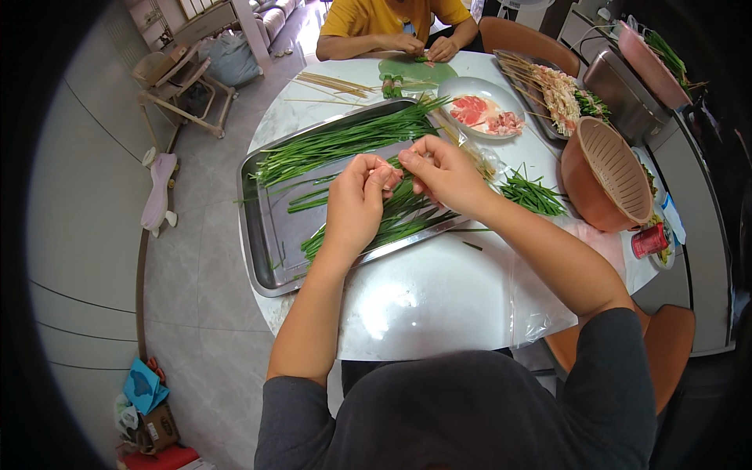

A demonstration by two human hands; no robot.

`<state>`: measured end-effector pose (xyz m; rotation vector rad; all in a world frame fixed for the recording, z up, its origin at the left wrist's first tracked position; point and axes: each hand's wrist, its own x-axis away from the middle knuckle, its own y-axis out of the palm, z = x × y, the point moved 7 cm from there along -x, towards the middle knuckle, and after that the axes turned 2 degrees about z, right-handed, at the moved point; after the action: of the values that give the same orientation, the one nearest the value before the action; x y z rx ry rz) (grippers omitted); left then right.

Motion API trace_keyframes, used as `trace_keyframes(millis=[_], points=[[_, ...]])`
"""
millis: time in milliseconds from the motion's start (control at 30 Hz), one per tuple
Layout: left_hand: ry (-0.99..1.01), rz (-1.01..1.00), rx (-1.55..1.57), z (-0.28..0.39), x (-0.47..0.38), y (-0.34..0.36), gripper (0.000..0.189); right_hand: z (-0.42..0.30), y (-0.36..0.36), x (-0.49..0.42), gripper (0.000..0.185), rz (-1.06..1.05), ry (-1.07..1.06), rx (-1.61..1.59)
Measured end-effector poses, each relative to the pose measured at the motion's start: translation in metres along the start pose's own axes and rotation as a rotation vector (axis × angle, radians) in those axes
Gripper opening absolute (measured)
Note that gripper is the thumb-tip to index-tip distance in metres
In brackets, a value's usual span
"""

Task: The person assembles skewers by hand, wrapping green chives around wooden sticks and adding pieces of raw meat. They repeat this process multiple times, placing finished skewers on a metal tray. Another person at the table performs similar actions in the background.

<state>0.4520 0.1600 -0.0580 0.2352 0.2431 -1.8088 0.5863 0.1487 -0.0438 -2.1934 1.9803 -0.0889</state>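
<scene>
Above a steel tray [252, 235] of long green chives [352, 138], both my hands are raised close together. My left hand [361, 202] pinches a small pinkish piece, probably thin sliced meat [395, 175], between thumb and fingers. My right hand [446, 176] is beside it, thumb and index finger bent together; whether it grips part of the same piece is hidden. Behind my right hand, a white bowl [452, 87] holds sliced meat [470, 110]. Cut chives [531, 194] lie right of my right hand, and bamboo skewers [335, 85] lie beyond the tray.
Across the table, a co-worker [376, 23] handles food on a green cutting board [417, 71]. At the right are a tray of filled skewers [552, 100], a brown colander [611, 176] and a red can [650, 239]. Clear plastic [540, 305] covers the near right table edge.
</scene>
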Motion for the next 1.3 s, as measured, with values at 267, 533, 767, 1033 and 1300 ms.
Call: trace_keyframes(millis=[267, 533, 767, 1033, 1300], points=[[-0.043, -0.055, -0.069, -0.005, 0.003, 0.008, 0.01, 0.014, -0.004, 0.01, 0.019, 0.004, 0.084, -0.064], [-0.314, -0.217, 0.299, -0.01, 0.005, 0.018, 0.014, 0.009, -0.008, 0.018, 0.015, -0.066, 0.036, -0.107], [-0.603, -0.413, 0.485, -0.013, 0.015, 0.027, 0.03, 0.005, -0.009, 0.026, 0.015, -0.133, -0.064, -0.199], [-0.521, -0.18, 0.582, -0.035, 0.0, 0.003, 0.031, -0.002, -0.12, 0.027, 0.02, 0.264, -0.053, 0.207], [-0.544, 0.004, 0.654, -0.053, -0.005, -0.004, 0.033, 0.065, -0.137, 0.055, 0.02, 0.183, 0.296, 1.035]])
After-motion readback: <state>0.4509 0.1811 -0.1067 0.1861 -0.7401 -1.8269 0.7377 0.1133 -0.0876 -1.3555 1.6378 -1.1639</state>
